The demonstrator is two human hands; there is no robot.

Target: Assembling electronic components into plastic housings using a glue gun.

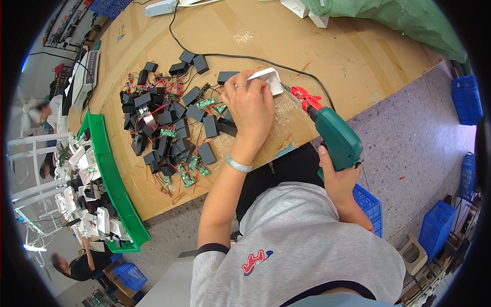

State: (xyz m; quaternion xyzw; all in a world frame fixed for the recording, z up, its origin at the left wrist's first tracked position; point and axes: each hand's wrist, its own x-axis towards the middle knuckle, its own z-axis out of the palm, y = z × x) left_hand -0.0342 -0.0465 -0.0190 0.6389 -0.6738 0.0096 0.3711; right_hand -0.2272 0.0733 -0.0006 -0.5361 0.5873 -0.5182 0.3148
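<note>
My left hand (249,105) is closed on a small white plastic housing (274,82) at the table's near right part, its fingers over the left side. In my right hand (337,176) is a green pistol-shaped soldering gun (337,135), with red wrapping (306,97) round its front end. Its thin metal tip points left and meets the right edge of the housing's opening; whether it touches anything inside I cannot tell. Left of my left hand lies a heap of black rectangular boxes (166,117) with red and black wires and small green circuit boards (186,176).
A black cable (255,55) runs across the brown table (358,66). On the left stands a green tray (110,179) of white housings. Green cloth (399,20) covers the far right corner. Blue crates (437,225) stand on the floor. A person (82,263) works at the left.
</note>
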